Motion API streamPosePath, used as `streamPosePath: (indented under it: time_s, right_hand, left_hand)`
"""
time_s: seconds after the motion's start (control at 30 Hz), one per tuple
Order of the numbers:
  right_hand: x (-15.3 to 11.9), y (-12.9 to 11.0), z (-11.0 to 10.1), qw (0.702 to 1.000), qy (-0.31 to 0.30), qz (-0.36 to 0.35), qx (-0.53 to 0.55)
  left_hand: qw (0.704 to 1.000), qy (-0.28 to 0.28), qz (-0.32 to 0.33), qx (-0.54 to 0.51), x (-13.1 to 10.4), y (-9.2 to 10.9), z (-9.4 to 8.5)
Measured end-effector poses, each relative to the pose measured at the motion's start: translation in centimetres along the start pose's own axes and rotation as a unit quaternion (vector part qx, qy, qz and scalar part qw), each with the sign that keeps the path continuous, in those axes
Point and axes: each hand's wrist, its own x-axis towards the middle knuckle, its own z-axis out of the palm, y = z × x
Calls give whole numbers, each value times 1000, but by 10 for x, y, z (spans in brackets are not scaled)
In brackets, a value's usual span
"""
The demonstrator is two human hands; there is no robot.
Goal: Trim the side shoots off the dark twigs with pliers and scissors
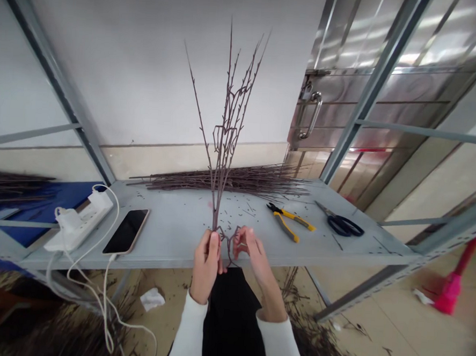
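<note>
My left hand (206,263) is closed round the lower stems of an upright bunch of thin brown twigs (220,171), whose tips fan out above the shelf. Close beside it, my right hand (253,250) has its fingers curled on a small forked, bent twig (229,241) that lies between the two hands. The twig's lower end hangs in front of the shelf edge. Angular bent pieces show higher up among the bunch's stems.
A pile of long twigs (238,181) lies along the back of the grey shelf (170,238). Yellow-handled pliers (291,220) and scissors (340,222) rest at right. At left are a phone (126,231) and a white power strip (83,219) with cables. Twig scraps are scattered about.
</note>
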Motion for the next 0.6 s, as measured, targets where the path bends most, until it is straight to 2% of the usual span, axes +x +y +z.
streamPosePath:
  time_s: [0.1,0.2,0.37,0.5,0.6]
  right_hand:
    - [-3,-11,16,999,17,-7,-27]
    - [-4,-13,29,993,25,-23,-111]
    - [-3,-12,30,958,52,-44,-277]
    - [-4,-13,30,936,84,-40,-340]
    - [-5,-8,35,924,70,-18,-375]
  left_hand:
    - [1000,12,27,5,-1,-5,1]
    - [999,36,22,0,-1,-8,1]
    - [995,73,30,63,4,-11,-8]
    - [995,74,34,62,7,-14,-16]
    - [995,75,32,59,7,-15,-20]
